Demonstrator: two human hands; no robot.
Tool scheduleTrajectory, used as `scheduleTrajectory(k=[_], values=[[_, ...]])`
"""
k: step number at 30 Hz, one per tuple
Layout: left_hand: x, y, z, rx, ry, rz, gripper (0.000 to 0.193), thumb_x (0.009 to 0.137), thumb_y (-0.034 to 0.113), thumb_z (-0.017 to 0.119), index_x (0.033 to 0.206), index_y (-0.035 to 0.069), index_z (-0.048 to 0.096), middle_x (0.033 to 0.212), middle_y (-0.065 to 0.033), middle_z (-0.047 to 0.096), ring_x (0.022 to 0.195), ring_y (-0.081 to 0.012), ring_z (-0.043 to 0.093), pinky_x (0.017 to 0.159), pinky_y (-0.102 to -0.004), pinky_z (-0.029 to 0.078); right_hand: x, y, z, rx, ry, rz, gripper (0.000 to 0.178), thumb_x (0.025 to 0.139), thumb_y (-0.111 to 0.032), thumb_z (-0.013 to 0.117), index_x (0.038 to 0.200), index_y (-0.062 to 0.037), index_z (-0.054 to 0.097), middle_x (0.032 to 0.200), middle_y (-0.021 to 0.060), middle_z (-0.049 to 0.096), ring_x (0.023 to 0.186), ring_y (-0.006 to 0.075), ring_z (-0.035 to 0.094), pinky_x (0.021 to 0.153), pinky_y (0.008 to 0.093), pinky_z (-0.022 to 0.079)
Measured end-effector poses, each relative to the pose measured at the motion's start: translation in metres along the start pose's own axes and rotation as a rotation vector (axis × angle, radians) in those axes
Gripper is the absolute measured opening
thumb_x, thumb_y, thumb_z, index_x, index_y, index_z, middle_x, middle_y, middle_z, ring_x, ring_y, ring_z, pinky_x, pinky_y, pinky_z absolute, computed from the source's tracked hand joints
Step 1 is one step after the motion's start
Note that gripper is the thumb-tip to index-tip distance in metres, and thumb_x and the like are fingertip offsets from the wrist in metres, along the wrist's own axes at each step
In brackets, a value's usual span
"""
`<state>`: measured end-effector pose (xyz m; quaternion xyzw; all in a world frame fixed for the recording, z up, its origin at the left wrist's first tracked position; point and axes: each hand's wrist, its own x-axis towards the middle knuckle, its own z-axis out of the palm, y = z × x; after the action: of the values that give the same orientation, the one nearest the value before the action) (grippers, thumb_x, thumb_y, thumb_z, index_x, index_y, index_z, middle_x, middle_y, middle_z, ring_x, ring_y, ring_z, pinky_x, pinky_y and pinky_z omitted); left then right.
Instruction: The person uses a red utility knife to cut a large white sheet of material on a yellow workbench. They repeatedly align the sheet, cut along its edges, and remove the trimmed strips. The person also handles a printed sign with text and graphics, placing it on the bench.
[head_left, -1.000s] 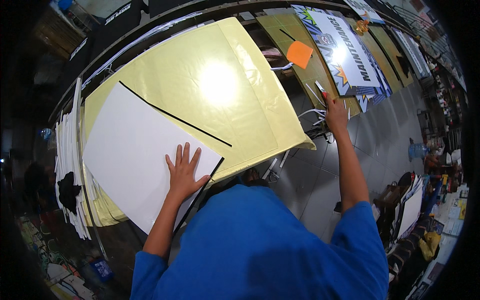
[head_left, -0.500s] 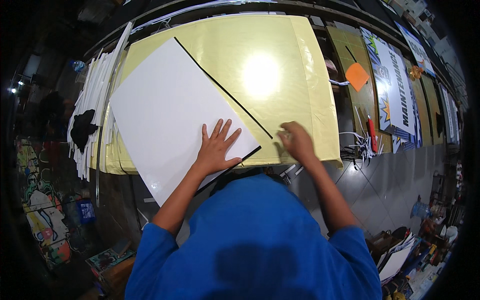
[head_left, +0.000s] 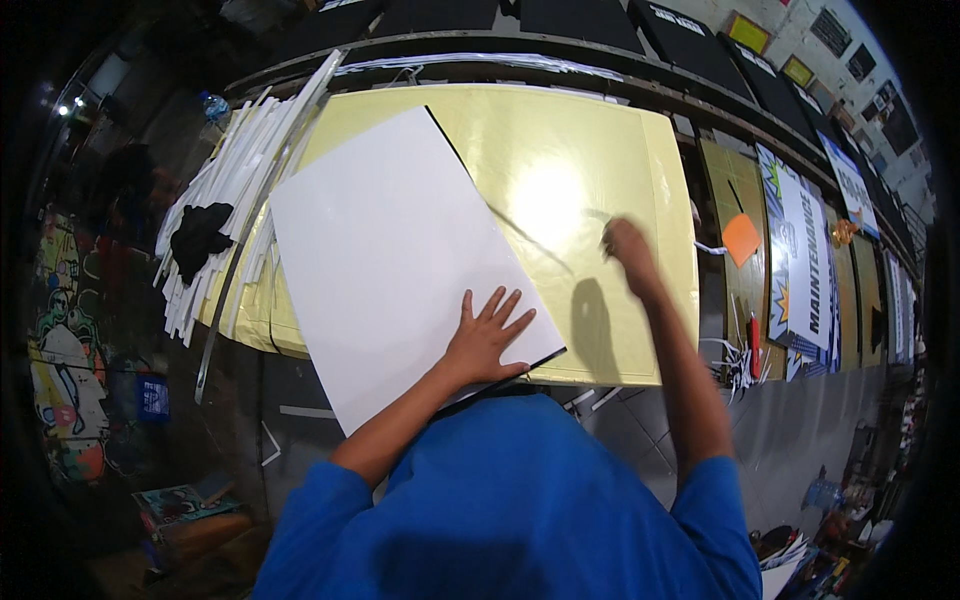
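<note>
A large white board (head_left: 390, 260) lies aslant on the yellow-covered table, its near corner overhanging the front edge. My left hand (head_left: 487, 340) presses flat on it near the right corner, fingers spread. Black edging (head_left: 547, 355) shows at that corner. A thin black strip (head_left: 448, 140) runs down from the board's far corner along its right side; lower down, a smeared grey line slants away from the board. Above the yellow cover, my right hand (head_left: 632, 255) is closed and blurred. Something small and dark shows at its fingertips, too smeared to name.
White strips (head_left: 215, 200) are heaped at the table's left, with a black cloth (head_left: 203, 240) on them. Right of the yellow cover (head_left: 640, 330) lie an orange piece (head_left: 741, 239), a red cutter (head_left: 754, 330), white scraps and printed signs (head_left: 803, 260).
My right hand has moved up and away from the strip's lower end, and its fingers have closed. The strip's lower part is now blurred. My left hand stays on the board; the view has shifted.
</note>
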<state>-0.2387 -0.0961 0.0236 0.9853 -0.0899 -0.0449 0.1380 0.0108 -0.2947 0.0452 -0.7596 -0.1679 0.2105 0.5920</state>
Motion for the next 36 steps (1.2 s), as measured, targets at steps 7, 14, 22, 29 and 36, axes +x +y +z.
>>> scheduleTrajectory(k=[7, 14, 22, 29, 36], values=[[-0.003, -0.001, -0.001, 0.007, 0.016, 0.025, 0.092, 0.079, 0.064, 0.062, 0.153, 0.019, 0.030, 0.160, -0.0176, 0.021, 0.148, -0.0359, 0.014, 0.109, -0.0733, 0.006, 0.110, -0.254, -0.006, 0.667, -0.035, -0.073, 0.013, 0.098, -0.009, 0.052, 0.095, 0.0033, 0.051, 0.087, 0.0108, 0.053, 0.080, 0.0176, 0.057, 0.073, 0.0301, 0.051], [-0.009, -0.002, 0.007, -0.068, 0.093, 0.041, 0.091, 0.076, 0.062, 0.064, 0.151, 0.019, 0.035, 0.158, -0.0164, 0.024, 0.149, -0.0343, 0.014, 0.109, -0.0736, 0.005, 0.127, -0.300, 0.046, 0.191, -0.154, -0.130, 0.014, 0.096, -0.012, 0.047, 0.091, -0.0033, 0.057, 0.081, 0.0061, 0.059, 0.077, 0.0178, 0.059, 0.074, 0.0299, 0.047], [-0.026, -0.003, -0.008, -0.122, -0.060, 0.027, 0.086, 0.079, 0.061, 0.064, 0.149, 0.017, 0.038, 0.154, -0.0162, 0.033, 0.145, -0.0326, 0.027, 0.111, -0.0700, 0.011, 0.095, -0.235, -0.010, 0.541, -0.274, -0.081, 0.019, 0.098, -0.019, 0.051, 0.100, -0.0009, 0.056, 0.090, 0.0085, 0.060, 0.081, 0.0179, 0.058, 0.075, 0.0304, 0.047], [0.054, -0.070, -0.042, -0.222, 0.199, -0.164, 0.070, 0.086, 0.040, 0.068, 0.142, 0.006, 0.043, 0.144, -0.0188, 0.046, 0.130, -0.0344, 0.044, 0.110, -0.0487, 0.032, -0.004, -0.179, -0.003, 0.411, -0.298, -0.167, 0.016, 0.097, -0.023, 0.052, 0.099, -0.0079, 0.056, 0.101, 0.0062, 0.061, 0.087, 0.0142, 0.057, 0.075, 0.0282, 0.046], [0.124, -0.150, -0.044, 0.085, 0.119, -0.667, 0.082, 0.091, 0.058, 0.052, 0.155, 0.016, 0.023, 0.161, -0.0182, 0.016, 0.149, -0.0351, 0.013, 0.113, -0.0672, 0.011, -0.085, -0.141, 0.005, 0.614, -0.240, -0.077, 0.013, 0.097, -0.020, 0.049, 0.097, -0.0067, 0.050, 0.100, 0.0062, 0.055, 0.088, 0.0144, 0.055, 0.079, 0.0297, 0.045]])
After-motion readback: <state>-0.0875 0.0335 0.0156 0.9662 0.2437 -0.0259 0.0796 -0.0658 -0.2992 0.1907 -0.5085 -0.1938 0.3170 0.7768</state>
